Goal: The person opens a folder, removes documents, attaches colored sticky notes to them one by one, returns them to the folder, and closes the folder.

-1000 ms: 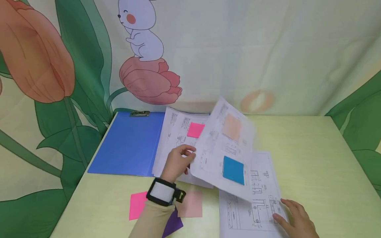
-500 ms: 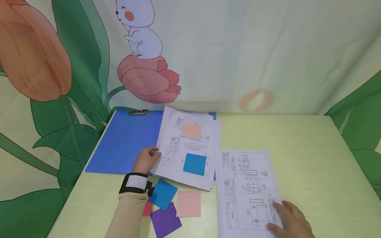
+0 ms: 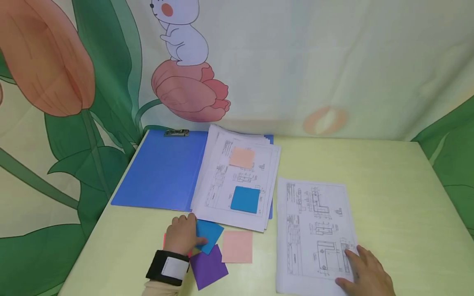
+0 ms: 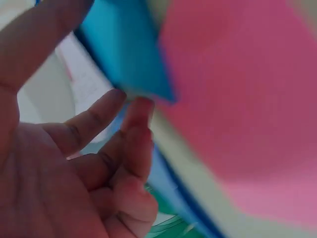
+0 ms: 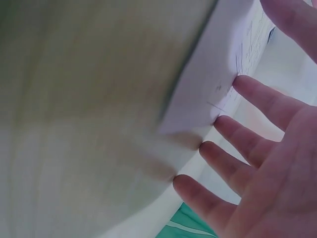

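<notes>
My left hand (image 3: 181,234) is over the loose squares of coloured paper in front of the folder. Its thumb lies over a blue paper square (image 3: 210,236), and its fingertips reach that square's far edge; in the left wrist view thumb and fingers stand apart around the blue square (image 4: 126,47). A pink square (image 4: 242,99) lies partly beneath, mostly hidden by the hand in the head view. A purple square (image 3: 209,267) and a pale pink one (image 3: 237,246) lie beside them. My right hand (image 3: 368,273), fingers spread and fairly straight, rests at the right edge of a printed drawing sheet (image 3: 303,230).
A blue clip folder (image 3: 159,172) lies spread at the back left, with a metal clip (image 3: 176,132). Drawing sheets (image 3: 214,201) are stacked on its right side, the top one bearing a peach square (image 3: 242,158) and a blue square (image 3: 245,199). A patterned curtain (image 3: 266,61) hangs behind the table (image 3: 400,185).
The upper sheet with the peach and blue squares has come down onto the folder's stack. My left hand let go of it and moved toward me to the loose squares. The right hand stayed.
</notes>
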A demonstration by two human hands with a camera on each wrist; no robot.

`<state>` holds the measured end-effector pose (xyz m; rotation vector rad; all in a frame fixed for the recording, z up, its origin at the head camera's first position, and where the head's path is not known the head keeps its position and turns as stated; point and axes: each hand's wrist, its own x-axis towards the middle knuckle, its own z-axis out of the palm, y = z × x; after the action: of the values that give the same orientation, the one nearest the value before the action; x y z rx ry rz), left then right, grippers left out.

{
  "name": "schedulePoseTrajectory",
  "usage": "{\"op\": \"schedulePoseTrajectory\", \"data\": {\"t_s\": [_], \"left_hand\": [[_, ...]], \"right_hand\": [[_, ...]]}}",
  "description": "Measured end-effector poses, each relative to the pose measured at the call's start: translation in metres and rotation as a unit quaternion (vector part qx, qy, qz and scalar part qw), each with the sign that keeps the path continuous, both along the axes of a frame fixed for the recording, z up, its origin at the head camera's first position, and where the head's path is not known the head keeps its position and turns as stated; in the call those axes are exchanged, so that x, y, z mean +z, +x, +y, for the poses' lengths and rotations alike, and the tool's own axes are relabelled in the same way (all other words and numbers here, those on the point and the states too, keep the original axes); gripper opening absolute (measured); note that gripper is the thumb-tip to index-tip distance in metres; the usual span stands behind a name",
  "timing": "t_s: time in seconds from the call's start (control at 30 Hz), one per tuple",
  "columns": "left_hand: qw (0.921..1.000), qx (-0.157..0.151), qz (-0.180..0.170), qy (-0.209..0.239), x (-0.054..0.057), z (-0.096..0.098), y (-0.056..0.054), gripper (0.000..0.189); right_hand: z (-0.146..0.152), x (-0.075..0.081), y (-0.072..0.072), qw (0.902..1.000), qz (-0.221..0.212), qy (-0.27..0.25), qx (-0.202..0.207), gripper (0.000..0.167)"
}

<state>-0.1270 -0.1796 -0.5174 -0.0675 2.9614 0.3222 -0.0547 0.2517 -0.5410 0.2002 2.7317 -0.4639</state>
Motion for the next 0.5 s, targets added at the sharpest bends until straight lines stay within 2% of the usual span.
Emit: {"op": "schedulePoseTrajectory", "data": {"t_s": [0.1,0.17,0.3,0.37,0.43,0.5], "left_hand": [[0.9993,0.017,-0.019,0.029,-0.006,-0.003,0.003,0.059],[0.9981,0.027,-0.032,0.044,-0.005,-0.007,0.003,0.054],[0.9969,0.034,-0.045,0.054,0.001,-0.016,0.004,0.041],[0.9944,0.038,-0.054,0.082,0.007,-0.022,0.006,0.037],[0.987,0.03,-0.069,0.142,0.014,-0.027,0.008,0.036],[0.9688,0.012,-0.091,0.23,0.024,-0.027,0.011,0.034]], "right_hand": [[0.0,0.001,0.0,1.0,-0.008,-0.001,-0.006,0.098],[-0.001,0.002,0.0,0.9999,-0.009,-0.004,-0.008,0.098],[0.0,0.002,0.001,0.9999,-0.004,-0.008,-0.006,0.096],[0.001,0.001,0.001,0.9999,-0.002,-0.012,-0.004,0.096],[0.001,0.001,0.002,0.9999,0.001,-0.016,-0.004,0.097],[0.001,0.003,0.004,0.9991,0.036,-0.022,0.0,0.092]]}}
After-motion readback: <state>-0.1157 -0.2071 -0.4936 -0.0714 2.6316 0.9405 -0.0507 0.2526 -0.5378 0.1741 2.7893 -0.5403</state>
